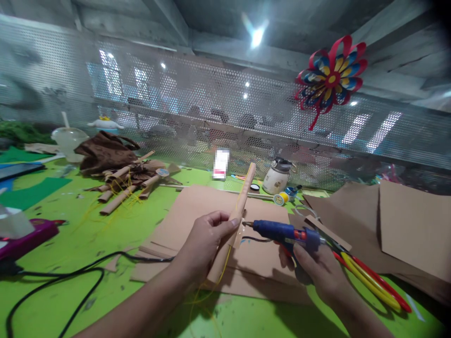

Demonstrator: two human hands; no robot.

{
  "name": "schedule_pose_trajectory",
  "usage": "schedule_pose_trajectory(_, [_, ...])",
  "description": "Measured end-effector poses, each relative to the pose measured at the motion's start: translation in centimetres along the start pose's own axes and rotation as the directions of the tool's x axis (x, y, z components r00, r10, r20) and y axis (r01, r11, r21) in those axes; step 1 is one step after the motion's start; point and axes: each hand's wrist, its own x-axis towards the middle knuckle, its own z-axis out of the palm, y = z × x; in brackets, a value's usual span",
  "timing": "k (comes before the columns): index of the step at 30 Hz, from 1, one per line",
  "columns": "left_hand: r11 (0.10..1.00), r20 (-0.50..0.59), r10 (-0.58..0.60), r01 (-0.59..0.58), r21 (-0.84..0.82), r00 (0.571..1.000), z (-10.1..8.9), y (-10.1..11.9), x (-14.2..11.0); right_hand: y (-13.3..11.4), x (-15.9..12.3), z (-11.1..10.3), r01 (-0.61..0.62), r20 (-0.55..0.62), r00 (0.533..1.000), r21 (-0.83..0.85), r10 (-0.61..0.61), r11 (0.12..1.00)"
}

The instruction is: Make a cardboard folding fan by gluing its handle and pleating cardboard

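Note:
My left hand (207,239) is closed around a rolled brown paper tube (245,192), which tilts up and away to the right. Yellow thread (225,268) runs along the tube and trails below it. A small flap of brown paper (237,237) sticks out from the tube's right side. In my right hand (317,267) is a blue hot glue gun (282,230), its nozzle pointing left, close to the flap; whether the tip touches I cannot tell. Brown paper sheets (197,199) lie stacked beneath both hands.
Paper rolls (120,199) with yellow thread lie at the left by a brown bag (105,152). Scissors (373,281) with red and yellow handles rest at the right near brown sheets (416,225). A black cord (102,257) crosses the green table. Behind stand a jar (276,178) and thread spool (281,199).

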Motion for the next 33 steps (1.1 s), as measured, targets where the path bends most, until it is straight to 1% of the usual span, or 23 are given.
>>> schedule_pose_trajectory(4, [0.999,-0.009,0.009,-0.009,0.034,1.0,-0.1,0.0,0.0,0.0,-0.2,0.0,-0.023,-0.009,1.0,0.017,0.023,1.0])
schedule_pose_trajectory(7, [1.0,-0.016,0.002,-0.002,0.011,1.0,-0.1,0.1,0.0,0.0,-0.1,-0.1,-0.022,-0.027,0.999,0.034,0.023,0.999])
schedule_pose_trajectory(12, [0.999,-0.024,0.031,-0.031,-0.007,0.999,0.0,0.2,0.0,0.2,0.0,-0.4,-0.041,-0.028,0.999,0.044,0.042,0.998])
schedule_pose_trajectory(14, [0.999,-0.027,0.033,-0.034,-0.026,0.999,0.0,0.3,-0.1,0.3,0.2,-0.5,-0.006,-0.042,0.999,0.037,0.008,0.999])
schedule_pose_trajectory(17, [0.998,-0.035,0.048,-0.049,-0.04,0.998,0.0,0.3,-0.2,0.6,0.8,-0.7,0.08,-0.12,0.99,0.027,-0.076,0.996])
schedule_pose_trajectory(19, [0.998,-0.06,0.063,-0.065,-0.025,0.996,0.1,0.3,-0.2,1.0,1.5,-0.8,0.072,-0.189,0.979,-0.021,-0.074,0.997])
schedule_pose_trajectory(22, [0.992,-0.13,0.117,-0.121,-0.024,0.985,0.1,0.1,0.1,1.7,2.9,-1.2,-0.017,-0.289,0.957,-0.174,-0.034,0.985])
schedule_pose_trajectory(23, [0.988,-0.155,0.142,-0.149,-0.035,0.978,0.1,0.1,0.2,1.9,3.4,-1.4,-0.035,-0.329,0.943,-0.234,-0.045,0.972])
schedule_pose_trajectory(25, [0.98,-0.185,0.172,-0.187,-0.066,0.968,0.0,0.1,0.6,2.2,4.6,-1.5,-0.023,-0.355,0.926,-0.392,-0.129,0.92])
schedule_pose_trajectory(26, [0.977,-0.194,0.176,-0.195,-0.083,0.965,-0.1,0.0,0.8,2.3,5.2,-1.5,0.001,-0.32,0.934,-0.45,-0.162,0.893])
schedule_pose_trajectory(28, [0.974,-0.202,0.17,-0.195,-0.111,0.965,-0.4,0.0,1.2,2.6,6.4,-1.2,0.031,-0.232,0.954,-0.559,-0.192,0.829])
schedule_pose_trajectory(30, [0.972,-0.202,0.168,-0.196,-0.132,0.965,-0.5,-0.2,1.4,3.0,7.6,-0.5,0.073,-0.117,0.969,-0.706,-0.218,0.704])
schedule_pose_trajectory(33, [0.969,-0.183,0.16,-0.19,-0.16,0.97,-0.8,-0.5,1.6,3.5,9.3,0.7,0.07,-0.074,0.979,-0.757,-0.192,0.65])
